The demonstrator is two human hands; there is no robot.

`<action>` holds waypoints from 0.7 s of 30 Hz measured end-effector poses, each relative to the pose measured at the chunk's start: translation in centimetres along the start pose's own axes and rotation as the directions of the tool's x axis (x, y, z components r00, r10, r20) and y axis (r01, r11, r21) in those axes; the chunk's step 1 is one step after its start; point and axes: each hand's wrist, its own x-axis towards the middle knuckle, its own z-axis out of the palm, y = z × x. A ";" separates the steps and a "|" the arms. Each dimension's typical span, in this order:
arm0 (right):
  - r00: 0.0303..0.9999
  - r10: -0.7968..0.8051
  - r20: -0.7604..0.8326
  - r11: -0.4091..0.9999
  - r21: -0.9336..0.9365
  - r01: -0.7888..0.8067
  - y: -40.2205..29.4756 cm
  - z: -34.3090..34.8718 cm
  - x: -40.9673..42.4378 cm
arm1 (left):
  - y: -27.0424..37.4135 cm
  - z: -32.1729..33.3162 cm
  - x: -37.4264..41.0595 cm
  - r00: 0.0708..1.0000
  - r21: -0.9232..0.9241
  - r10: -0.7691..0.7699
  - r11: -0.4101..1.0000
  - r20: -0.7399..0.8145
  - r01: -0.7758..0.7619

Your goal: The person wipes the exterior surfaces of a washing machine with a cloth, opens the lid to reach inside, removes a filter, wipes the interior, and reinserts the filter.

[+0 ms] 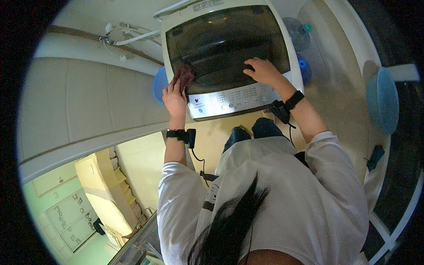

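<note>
A top-loading washing machine stands before me, its dark see-through lid (pixel 228 43) down and its silver control panel (pixel 215 105) along the near edge. At the lid's left near corner my left hand (pixel 175 97) has its fingers on a crumpled dark red cloth (pixel 184 75); part of the cloth is under the fingers. My right hand (pixel 262 70) is over the right part of the lid, fingers bent and apart, with nothing in it. Whether it touches the lid I cannot tell.
A blue basin (pixel 159 85) is left of the machine. Large clear bottles (pixel 298 34) stand to its right, and a light blue basin (pixel 382 101) is by the right wall. A tap (pixel 106 40) with a white hose is on the left wall. Cables hang from both wrist straps.
</note>
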 end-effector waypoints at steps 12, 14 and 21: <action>0.999 0.024 -0.044 0.998 -0.056 -0.026 -1.3 1.3 -1.8 | 5.8 -1.9 -5.8 0.999 -0.160 0.031 0.987 0.009 -0.029; 0.999 -0.013 -0.046 0.997 -0.072 0.010 -1.5 1.5 -1.9 | 7.8 -1.9 -6.4 0.998 -0.173 0.018 0.985 0.053 -0.008; 0.986 -0.159 -0.058 0.987 -0.045 0.156 -1.0 1.8 -3.6 | 16.1 -1.0 -5.5 0.982 -0.225 0.177 0.961 0.064 -0.159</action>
